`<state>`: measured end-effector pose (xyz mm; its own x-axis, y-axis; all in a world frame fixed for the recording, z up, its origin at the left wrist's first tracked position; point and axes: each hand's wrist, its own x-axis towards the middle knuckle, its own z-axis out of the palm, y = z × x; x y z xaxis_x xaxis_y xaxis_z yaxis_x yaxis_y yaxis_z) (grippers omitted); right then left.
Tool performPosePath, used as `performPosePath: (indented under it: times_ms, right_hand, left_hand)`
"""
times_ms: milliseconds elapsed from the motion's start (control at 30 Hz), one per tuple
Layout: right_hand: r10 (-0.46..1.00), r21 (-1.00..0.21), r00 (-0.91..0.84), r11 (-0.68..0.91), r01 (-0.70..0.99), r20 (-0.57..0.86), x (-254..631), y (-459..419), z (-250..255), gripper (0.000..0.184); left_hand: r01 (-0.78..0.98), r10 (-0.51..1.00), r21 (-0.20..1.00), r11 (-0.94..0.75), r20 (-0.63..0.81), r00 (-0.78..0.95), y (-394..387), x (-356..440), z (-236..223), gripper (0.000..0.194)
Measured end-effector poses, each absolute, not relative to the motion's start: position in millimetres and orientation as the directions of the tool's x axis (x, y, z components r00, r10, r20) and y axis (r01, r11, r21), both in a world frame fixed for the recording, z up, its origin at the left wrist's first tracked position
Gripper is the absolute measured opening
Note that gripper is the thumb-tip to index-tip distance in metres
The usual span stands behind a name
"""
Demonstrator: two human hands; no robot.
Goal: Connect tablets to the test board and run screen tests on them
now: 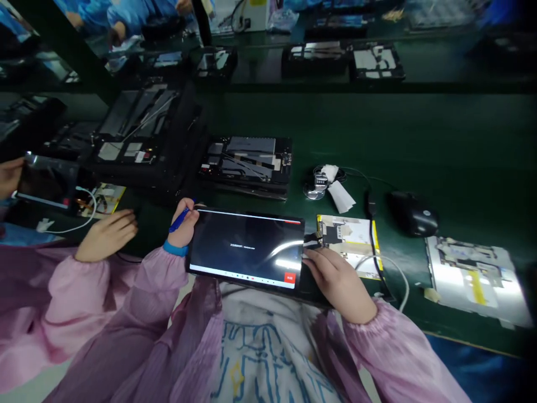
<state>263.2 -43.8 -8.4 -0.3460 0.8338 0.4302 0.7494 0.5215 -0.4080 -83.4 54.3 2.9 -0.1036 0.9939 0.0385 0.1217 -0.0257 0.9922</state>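
A tablet [243, 254] with a lit dark screen, a line of white text and a red box in its lower right corner is tilted up in front of my body. My left hand [184, 224] is closed on its upper left corner, with a blue pen [180, 220] also between the fingers. At the right edge of the tablet, my right hand [338, 282] pinches the end of a white cable [405, 274]; whether the plug is fully seated cannot be seen. Beside that hand, a white panel with yellow edges [356, 229] lies on the bench, a flat connector reaching from it towards the tablet.
Opened tablet bodies [251, 159] lie stacked behind, with a taller stack [138, 134] to their left. A coiled cable [316, 182], black mouse [413, 212] and silver panel [478, 280] are to the right. A co-worker's hand [107, 235] is close on the left.
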Motion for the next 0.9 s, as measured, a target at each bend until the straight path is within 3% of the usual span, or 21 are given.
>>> performPosePath:
  times_ms: [167, 400, 533, 667, 800, 833, 900]
  right_hand:
    - [0.818, -0.358, -0.464, 0.568, 0.741, 0.339, 273.4, -45.4, -11.9, 0.026]
    - [0.766, -0.346, -0.552, 0.642, 0.685, 0.329, 279.5, -46.7, -9.1, 0.034]
    - [0.771, -0.393, -0.532, 0.637, 0.664, 0.351, 281.5, -48.5, -6.3, 0.032]
    - [0.861, -0.462, -0.284, 0.473, 0.75, 0.422, 294.1, -51.2, 6.1, 0.034]
    - [0.838, -0.443, 0.175, 0.087, 0.892, 0.517, 325.9, -56.3, 22.2, 0.058]
    - [0.829, -0.425, 0.246, -0.011, 0.905, 0.502, 335.6, -59.7, 22.9, 0.062]
    - [0.876, -0.371, 0.295, -0.147, 0.917, 0.381, 353.2, -69.4, 17.9, 0.053]
  left_hand:
    - [0.102, 0.991, 0.993, -0.062, 0.074, -0.115, 55.4, -79.7, 7.5, 0.038]
    - [0.262, 0.984, 0.96, -0.098, 0.132, -0.118, 58.4, -84.6, 7.6, 0.04]
    - [0.246, 0.986, 0.965, -0.086, 0.119, -0.12, 63.1, -89.1, 4.6, 0.043]
    - [0.178, 0.987, 0.982, -0.061, 0.086, -0.136, 65.9, -87.6, 4.4, 0.047]
    - [0.213, 0.983, 0.974, -0.081, 0.114, -0.145, 66.7, -86.8, 5.3, 0.046]
    - [0.233, 0.981, 0.969, -0.087, 0.124, -0.149, 66.9, -87.1, 5.5, 0.045]
    - [0.24, 0.979, 0.966, -0.092, 0.131, -0.153, 67.2, -87.5, 6.0, 0.043]
